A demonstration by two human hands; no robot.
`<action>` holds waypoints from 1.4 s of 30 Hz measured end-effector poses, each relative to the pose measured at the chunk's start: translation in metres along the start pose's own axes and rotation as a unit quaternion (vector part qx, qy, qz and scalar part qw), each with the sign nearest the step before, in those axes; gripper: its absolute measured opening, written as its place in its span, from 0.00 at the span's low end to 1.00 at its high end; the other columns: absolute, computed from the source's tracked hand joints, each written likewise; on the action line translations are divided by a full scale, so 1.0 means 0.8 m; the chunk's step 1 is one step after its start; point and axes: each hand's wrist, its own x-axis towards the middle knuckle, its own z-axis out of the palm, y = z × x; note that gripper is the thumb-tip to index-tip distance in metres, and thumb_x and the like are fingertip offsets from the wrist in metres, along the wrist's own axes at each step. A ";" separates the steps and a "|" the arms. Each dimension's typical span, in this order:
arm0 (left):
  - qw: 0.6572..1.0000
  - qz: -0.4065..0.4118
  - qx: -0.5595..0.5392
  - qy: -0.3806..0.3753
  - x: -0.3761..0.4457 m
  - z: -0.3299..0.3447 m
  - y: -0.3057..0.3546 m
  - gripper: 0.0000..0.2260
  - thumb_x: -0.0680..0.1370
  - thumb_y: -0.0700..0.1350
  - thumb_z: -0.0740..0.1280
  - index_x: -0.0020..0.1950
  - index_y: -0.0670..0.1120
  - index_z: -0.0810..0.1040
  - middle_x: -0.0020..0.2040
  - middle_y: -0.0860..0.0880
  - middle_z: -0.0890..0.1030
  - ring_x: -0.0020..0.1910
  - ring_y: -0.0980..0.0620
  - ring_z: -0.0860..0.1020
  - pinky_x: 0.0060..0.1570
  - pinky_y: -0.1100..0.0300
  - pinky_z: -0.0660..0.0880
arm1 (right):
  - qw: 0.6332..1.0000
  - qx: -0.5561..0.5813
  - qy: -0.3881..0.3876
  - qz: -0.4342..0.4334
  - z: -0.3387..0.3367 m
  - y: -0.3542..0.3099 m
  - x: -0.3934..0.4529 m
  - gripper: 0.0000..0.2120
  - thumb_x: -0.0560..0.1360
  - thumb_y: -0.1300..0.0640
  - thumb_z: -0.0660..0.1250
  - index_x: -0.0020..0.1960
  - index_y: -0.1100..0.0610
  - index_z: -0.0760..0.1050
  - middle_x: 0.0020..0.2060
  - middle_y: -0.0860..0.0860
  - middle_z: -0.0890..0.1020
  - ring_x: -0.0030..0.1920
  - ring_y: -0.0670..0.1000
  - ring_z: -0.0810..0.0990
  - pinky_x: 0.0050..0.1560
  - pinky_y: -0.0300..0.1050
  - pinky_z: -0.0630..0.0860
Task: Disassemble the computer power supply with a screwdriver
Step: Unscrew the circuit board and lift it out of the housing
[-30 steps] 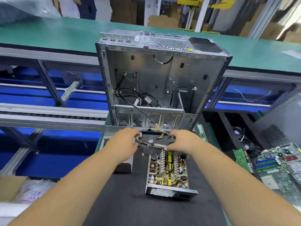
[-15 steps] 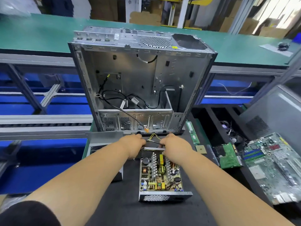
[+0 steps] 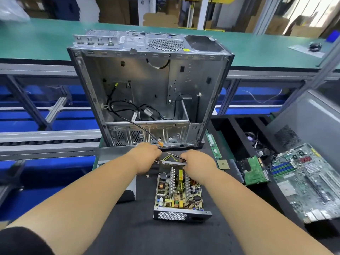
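The open power supply [image 3: 178, 194] lies on the black mat, circuit board and heat sinks exposed, perforated end toward me. Its yellow and black wires [image 3: 170, 158] come out at the far end, between my hands. My left hand [image 3: 147, 158] is curled around the wire bundle at the far left corner. My right hand [image 3: 199, 162] grips the far edge of the supply's housing, fingers curled over it and hidden. A thin dark rod [image 3: 175, 155] runs to my right hand; I cannot tell what it is. No screwdriver is plainly visible.
An empty upright computer case [image 3: 202, 85] stands just beyond my hands, with loose cables inside. A grey metal cover [image 3: 112, 153] lies under my left forearm. To the right are a RAM stick [image 3: 214, 147], a CPU chip [image 3: 223, 164], a green board [image 3: 254, 173] and a motherboard [image 3: 311, 181].
My hands have drawn closer together at the supply's far end, gathering the wires. The view has shifted right, showing more of the motherboard.
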 end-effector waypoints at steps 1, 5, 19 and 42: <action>1.000 0.008 0.007 0.012 -0.005 -0.004 -0.001 0.17 0.75 0.37 0.65 0.63 0.48 0.73 0.60 0.48 0.75 0.59 0.46 0.74 0.58 0.53 0.70 | 1.000 -0.002 0.005 0.001 0.000 0.001 -0.001 0.08 0.77 0.60 0.64 0.46 0.47 0.71 0.44 0.49 0.75 0.44 0.54 0.77 0.39 0.46 0.74; 0.998 0.030 0.030 0.053 -0.028 -0.021 0.001 0.15 0.76 0.39 0.64 0.62 0.48 0.73 0.59 0.49 0.75 0.59 0.46 0.73 0.56 0.54 0.68 | 1.000 0.003 0.015 0.004 0.000 0.003 -0.004 0.07 0.76 0.61 0.64 0.43 0.50 0.72 0.41 0.49 0.77 0.42 0.55 0.78 0.37 0.44 0.73; 0.996 -0.048 -0.028 0.066 -0.120 -0.045 -0.001 0.13 0.79 0.40 0.59 0.61 0.50 0.75 0.57 0.50 0.75 0.57 0.48 0.73 0.59 0.53 0.69 | 0.990 0.048 -0.014 -0.130 -0.011 -0.028 -0.002 0.15 0.74 0.63 0.64 0.52 0.46 0.81 0.52 0.46 0.82 0.54 0.52 0.80 0.52 0.51 0.79; 0.960 -0.228 -0.161 -0.036 -0.167 0.012 -0.015 0.17 0.78 0.43 0.60 0.60 0.59 0.80 0.58 0.49 0.74 0.60 0.45 0.72 0.57 0.55 0.70 | 0.985 0.167 0.015 -0.038 -0.031 -0.019 -0.036 0.05 0.75 0.57 0.64 0.46 0.48 0.77 0.51 0.49 0.73 0.48 0.53 0.77 0.50 0.47 0.74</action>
